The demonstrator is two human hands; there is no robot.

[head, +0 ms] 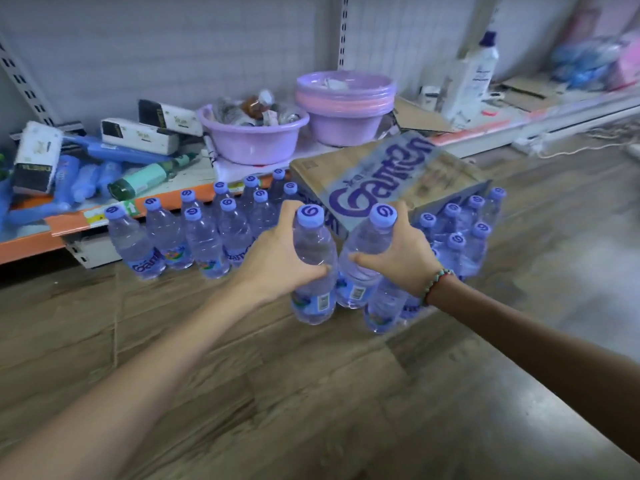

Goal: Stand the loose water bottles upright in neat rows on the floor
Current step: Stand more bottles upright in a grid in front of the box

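1. Head view: the left hand [277, 252] has its fingers [289, 211] clenched round the body of one water bottle [313, 268], thumb across the front, cap up and the bottle close to upright.
2. The right hand [403, 252] grips a second water bottle [362, 258] the same way, fingers wrapped behind its shoulder; this one leans a little to the right at the cap. A beaded bracelet [437, 283] sits on that wrist.
3. The two held bottles are side by side, almost touching; I cannot tell whether their bases touch the wooden floor [311, 393].
4. A third bottle [384, 308] stands just under the right wrist, partly hidden by it.
5. To the left, a group of capped bottles [204, 226] stands upright in rows on the floor, against the orange edge of the low shelf [69, 221].
6. To the right, another cluster of upright bottles [464, 233] stands beside a flattened Ganten cardboard box [388, 174], which is draped with printed plastic wrap.
7. On the shelf behind sit two purple basins [254, 140], tissue boxes [138, 133] and a green glass bottle [145, 180] lying on its side.
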